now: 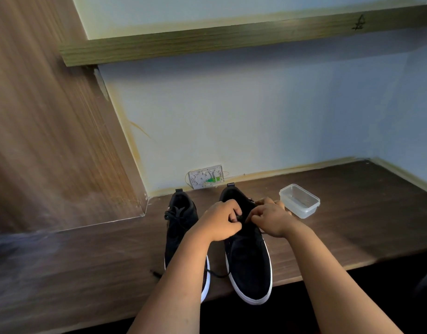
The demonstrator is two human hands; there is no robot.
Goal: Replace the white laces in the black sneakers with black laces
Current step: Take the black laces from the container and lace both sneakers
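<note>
Two black sneakers with white soles stand side by side on the dark wooden desk [87, 273], toes toward me. The left sneaker [180, 227] carries black laces tied in a bow, and my left forearm crosses its toe. Over the lace area of the right sneaker [249, 266], my left hand [222, 219] and my right hand [270, 218] both have curled fingers pinching the black lace [239, 216] between them. A loose black lace end [215, 273] trails between the two shoes. No white laces are in view.
A clear plastic container [299, 200] sits just right of my right hand. A white wall socket plate [206, 176] is on the wall behind the shoes. A wooden panel [51, 141] rises at the left, and a shelf [231, 37] runs overhead. The desk's front edge runs close below the toes.
</note>
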